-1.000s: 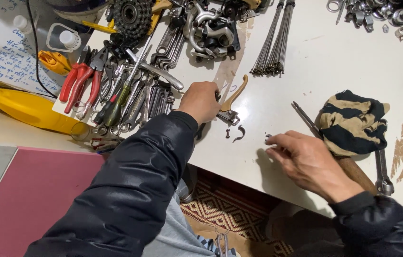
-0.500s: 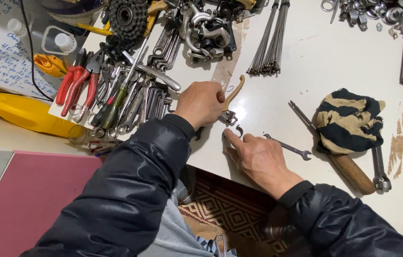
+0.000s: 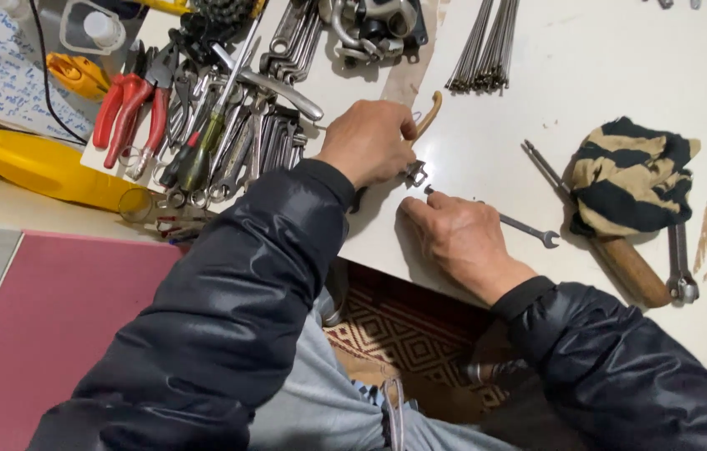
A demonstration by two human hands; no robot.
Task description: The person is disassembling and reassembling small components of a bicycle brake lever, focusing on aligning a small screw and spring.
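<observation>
My left hand (image 3: 368, 142) is closed around a small metal part (image 3: 414, 174) that sticks out by its thumb, held just above the white table (image 3: 587, 75). My right hand (image 3: 459, 238) rests on the table edge right below it, fingertips reaching up to the metal part. A slim open-ended spanner (image 3: 529, 227) lies under and to the right of my right hand. A curved wooden-coloured handle (image 3: 429, 113) pokes out beyond my left hand.
A heap of spanners and pliers (image 3: 203, 134) with red grips lies at the left. A yellow bottle (image 3: 36, 163) lies on its side. Spokes (image 3: 487, 46) sit at the top. A striped cloth (image 3: 629, 175) covers a wooden-handled tool (image 3: 629, 267).
My right hand has moved left from beside the striped cloth to just under my left hand, and the spanner now lies beside it. The view has shifted closer.
</observation>
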